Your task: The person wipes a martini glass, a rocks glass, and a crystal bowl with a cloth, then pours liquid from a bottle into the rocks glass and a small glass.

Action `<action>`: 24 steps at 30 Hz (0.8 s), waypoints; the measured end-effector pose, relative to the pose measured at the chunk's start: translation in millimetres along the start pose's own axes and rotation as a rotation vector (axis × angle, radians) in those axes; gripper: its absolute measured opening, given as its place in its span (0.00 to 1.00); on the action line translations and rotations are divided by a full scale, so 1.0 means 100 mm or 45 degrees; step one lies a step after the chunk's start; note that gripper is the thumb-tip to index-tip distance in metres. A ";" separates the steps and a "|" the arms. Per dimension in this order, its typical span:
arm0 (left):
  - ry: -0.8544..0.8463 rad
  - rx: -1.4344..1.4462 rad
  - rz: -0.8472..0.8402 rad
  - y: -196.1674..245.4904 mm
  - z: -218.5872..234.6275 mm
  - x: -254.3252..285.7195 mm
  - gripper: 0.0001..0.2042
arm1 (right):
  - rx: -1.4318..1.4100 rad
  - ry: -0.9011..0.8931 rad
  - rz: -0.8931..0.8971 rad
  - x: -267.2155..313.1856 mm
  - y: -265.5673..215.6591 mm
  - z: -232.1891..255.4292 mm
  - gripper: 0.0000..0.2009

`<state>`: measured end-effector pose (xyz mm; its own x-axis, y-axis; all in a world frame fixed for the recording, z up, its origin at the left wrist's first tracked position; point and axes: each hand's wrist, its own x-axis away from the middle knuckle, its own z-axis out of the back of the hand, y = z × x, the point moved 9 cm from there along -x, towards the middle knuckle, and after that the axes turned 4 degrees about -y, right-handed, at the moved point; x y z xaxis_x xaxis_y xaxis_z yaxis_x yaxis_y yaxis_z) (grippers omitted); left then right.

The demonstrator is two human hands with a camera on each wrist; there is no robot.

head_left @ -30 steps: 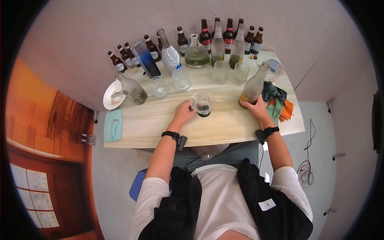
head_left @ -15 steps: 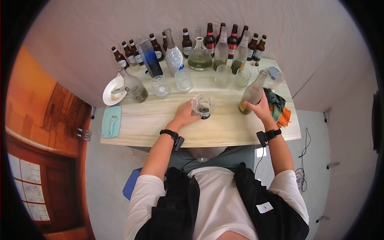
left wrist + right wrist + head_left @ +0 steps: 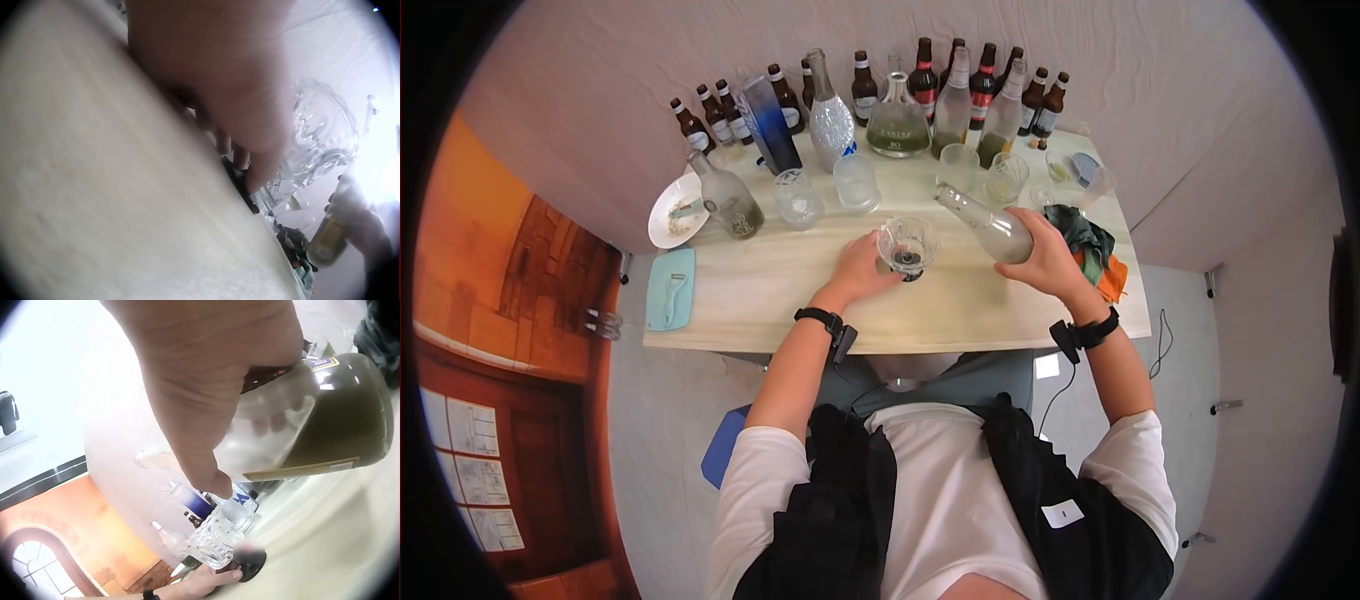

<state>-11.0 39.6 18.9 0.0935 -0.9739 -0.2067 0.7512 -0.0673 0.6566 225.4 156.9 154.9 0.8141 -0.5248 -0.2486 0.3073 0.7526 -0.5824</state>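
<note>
My left hand [image 3: 862,270] grips a cut-glass goblet [image 3: 908,238] low down, at the dark foot [image 3: 252,564] that stands on the table. In the left wrist view, fingertips lie right at that foot's edge. My right hand [image 3: 1045,262] holds a clear glass bottle [image 3: 997,234] round its body. The bottle is tilted well over, its neck pointing left and up toward the goblet, the mouth up and to the right of the rim. Greenish-brown liquid [image 3: 350,419] gathers at the bottle's base end in the right wrist view.
Behind the hands stand several tumblers [image 3: 857,184], a decanter [image 3: 898,130], a blue bottle [image 3: 768,125] and several brown beer bottles [image 3: 863,88]. At left are a grey bottle [image 3: 728,200], a white plate [image 3: 664,228] and a peeler [image 3: 672,295] on a teal board [image 3: 662,318]. Cloths [image 3: 1083,232] lie at right.
My right hand has tipped the bottle from nearly upright to leaning far left, bringing its neck closer to the goblet. My left hand keeps its place at the goblet's foot.
</note>
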 end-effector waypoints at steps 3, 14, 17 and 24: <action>-0.006 0.002 0.032 -0.01 0.00 0.01 0.24 | 0.063 -0.051 0.006 0.00 -0.01 -0.03 0.38; -0.070 -0.009 0.099 -0.10 -0.03 -0.01 0.24 | 0.216 -0.136 -0.056 0.01 -0.04 0.00 0.36; -0.054 -0.004 0.088 -0.10 -0.03 -0.02 0.24 | 0.285 -0.188 -0.076 0.01 -0.06 0.03 0.36; -0.055 0.032 0.094 -0.11 -0.03 -0.03 0.24 | 0.390 -0.255 -0.073 0.03 -0.09 0.09 0.36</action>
<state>-17.8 43.6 10.2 0.1190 -0.9849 -0.1258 0.7267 0.0001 0.6870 229.5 152.1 166.9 0.8622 -0.5043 -0.0482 0.4640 0.8242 -0.3246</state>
